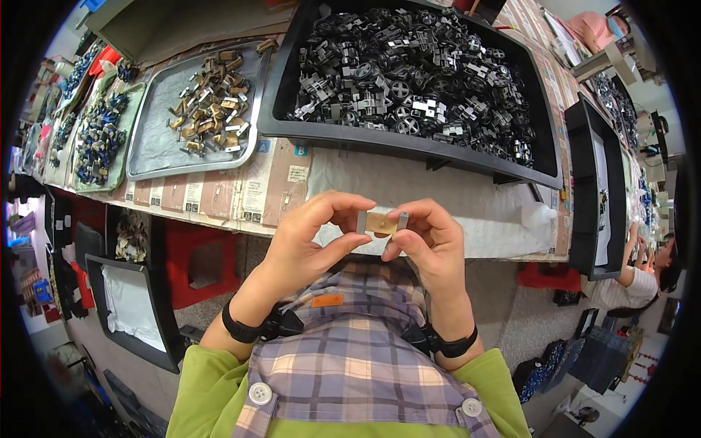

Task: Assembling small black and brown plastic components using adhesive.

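A small tan block with flat silver-grey ends [380, 223] is held level in front of my apron, over the table's near edge. My left hand [314, 232] pinches its left end between thumb and forefinger. On its other end, my right hand [429, 239] closes with thumb and fingertips. Both hands are closed, and the fingertips cover part of the ends. Similar brown-and-silver pieces [212, 98] lie heaped on a metal tray [175, 174] to the far left. Beyond my hands stands a large black bin [416, 151], filled with black and silver wheeled parts [409, 87].
Pale paper [350, 182] covers the table before the bin, with a white rounded object [537, 214] at right. A green tray [117, 171] of blue-and-brass parts stands left. Another black tray [584, 146] is at right, near a co-worker in a striped top [621, 290]. Red stools [193, 263] stand below.
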`<state>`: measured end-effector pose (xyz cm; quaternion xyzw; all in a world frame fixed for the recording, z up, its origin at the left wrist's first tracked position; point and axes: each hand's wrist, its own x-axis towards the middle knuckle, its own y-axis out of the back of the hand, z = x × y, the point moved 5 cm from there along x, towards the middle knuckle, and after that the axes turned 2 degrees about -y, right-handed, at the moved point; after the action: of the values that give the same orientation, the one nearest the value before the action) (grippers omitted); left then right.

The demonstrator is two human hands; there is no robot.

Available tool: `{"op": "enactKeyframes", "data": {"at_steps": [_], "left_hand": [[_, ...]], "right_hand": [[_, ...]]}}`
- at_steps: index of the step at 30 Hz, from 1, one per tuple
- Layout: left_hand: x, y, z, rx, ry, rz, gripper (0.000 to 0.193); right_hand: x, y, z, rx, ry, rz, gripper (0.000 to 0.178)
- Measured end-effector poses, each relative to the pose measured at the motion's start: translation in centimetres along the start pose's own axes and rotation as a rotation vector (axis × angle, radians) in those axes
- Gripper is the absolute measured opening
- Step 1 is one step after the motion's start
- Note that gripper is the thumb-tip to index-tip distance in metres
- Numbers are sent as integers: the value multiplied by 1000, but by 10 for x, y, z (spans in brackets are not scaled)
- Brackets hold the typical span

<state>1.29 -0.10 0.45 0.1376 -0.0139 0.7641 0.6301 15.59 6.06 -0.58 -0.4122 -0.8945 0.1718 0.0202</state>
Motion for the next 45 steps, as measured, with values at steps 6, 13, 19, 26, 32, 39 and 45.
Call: {"op": "enactKeyframes", "data": {"at_steps": [6,13,19,26,32,39,45], "left_hand": [[0,-3,-1,-140,-3,-20,39],[0,-4,-10,-465,244,-99,33],[-3,-4,-12,-401,262,-127,30],[-2,-4,-19,-499,238,-166,34],[-4,-11,-26,-783,370,-207,42],[-5,-8,-24,-754,348,-214,38],[-2,-9,-20,-815,241,-245,37]], "right_hand": [[-4,-2,-5,-84,97,64,19],[-3,-6,-8,-286,209,100,20],[-3,-9,-15,-393,261,113,22],[-2,-14,-24,-611,422,112,23],[-10,-27,-19,-1186,779,122,22],[-10,-29,-25,-1035,712,42,22],[-11,-3,-15,-361,423,283,25]]}}
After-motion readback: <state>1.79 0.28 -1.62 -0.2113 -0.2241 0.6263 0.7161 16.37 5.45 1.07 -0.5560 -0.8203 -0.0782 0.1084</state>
